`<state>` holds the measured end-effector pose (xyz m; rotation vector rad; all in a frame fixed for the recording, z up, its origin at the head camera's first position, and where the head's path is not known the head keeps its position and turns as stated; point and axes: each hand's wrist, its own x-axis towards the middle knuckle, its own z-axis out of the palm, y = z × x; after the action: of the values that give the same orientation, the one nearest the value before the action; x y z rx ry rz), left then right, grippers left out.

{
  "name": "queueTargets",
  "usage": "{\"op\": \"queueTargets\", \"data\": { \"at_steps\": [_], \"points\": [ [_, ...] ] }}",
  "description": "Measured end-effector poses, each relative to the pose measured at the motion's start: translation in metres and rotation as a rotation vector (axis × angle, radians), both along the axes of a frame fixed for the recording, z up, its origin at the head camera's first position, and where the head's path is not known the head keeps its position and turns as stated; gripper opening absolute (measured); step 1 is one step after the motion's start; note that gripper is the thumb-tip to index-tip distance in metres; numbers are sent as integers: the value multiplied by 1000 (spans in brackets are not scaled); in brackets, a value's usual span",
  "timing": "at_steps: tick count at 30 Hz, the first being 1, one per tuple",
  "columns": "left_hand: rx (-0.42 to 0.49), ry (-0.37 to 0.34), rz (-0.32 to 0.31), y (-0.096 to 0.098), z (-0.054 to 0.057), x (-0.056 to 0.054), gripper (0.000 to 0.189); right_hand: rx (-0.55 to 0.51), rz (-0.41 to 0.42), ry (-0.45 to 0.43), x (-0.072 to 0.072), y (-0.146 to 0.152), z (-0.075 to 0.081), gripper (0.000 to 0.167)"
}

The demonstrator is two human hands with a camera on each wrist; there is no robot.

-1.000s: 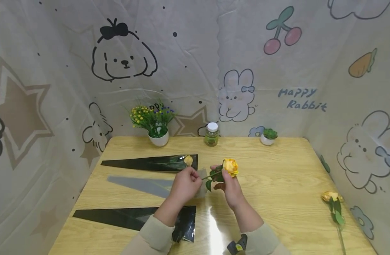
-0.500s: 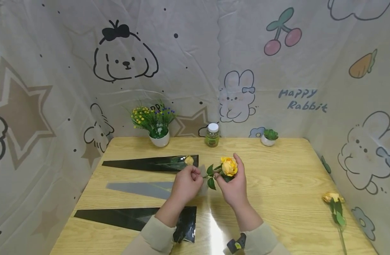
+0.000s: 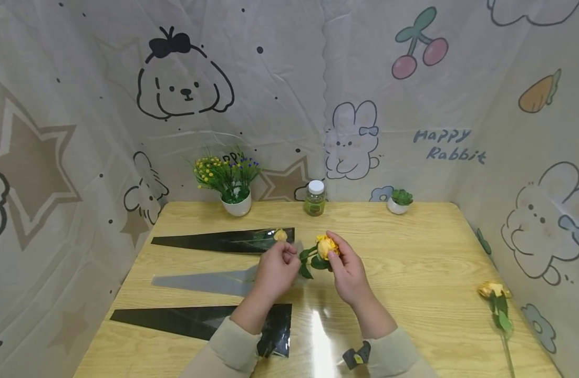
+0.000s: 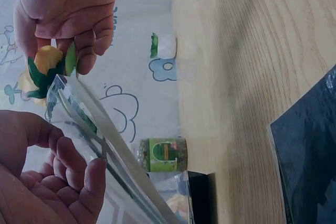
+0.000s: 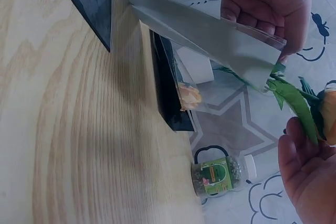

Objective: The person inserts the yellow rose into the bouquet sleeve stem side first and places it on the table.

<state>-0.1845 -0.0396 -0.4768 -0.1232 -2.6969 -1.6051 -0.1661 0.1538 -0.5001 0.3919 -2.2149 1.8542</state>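
This is a small nook, in a home or a studio, I cannot tell which: pale cloth printed with rabbits, stars and cherries screens 3 sides of a wood-grain worktop. 2 potted plants and a white-capped jar line its back edge; black tapered sleeves and a yellow rose lie on it.

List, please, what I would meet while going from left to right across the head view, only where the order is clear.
Flowering plant in a white pot, left hand, yellow rose, right hand, small potted succulent, second rose lying on the table.
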Motion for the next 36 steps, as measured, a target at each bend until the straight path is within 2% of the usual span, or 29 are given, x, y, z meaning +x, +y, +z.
{"op": "queueTargets", "data": {
  "at_steps": [8,15,23,29,36],
  "points": [
    [1,19,-12,3,1,1,12,10,-70,-10,-1,-7,0,34],
    [0,39,-8,4,2,2,13,26,-113,-84,2,-15,-4,17],
    [29,50,-32,5,3,1,14,73,-156,-134,0,-22,-7,21],
    [43,78,-69,4,2,1,15,93,-118,-197,-2,-25,-11,22],
    [40,85,-100,3,5,2,17,18,18,-307,-8,-24,-12,22]
  ]
}}
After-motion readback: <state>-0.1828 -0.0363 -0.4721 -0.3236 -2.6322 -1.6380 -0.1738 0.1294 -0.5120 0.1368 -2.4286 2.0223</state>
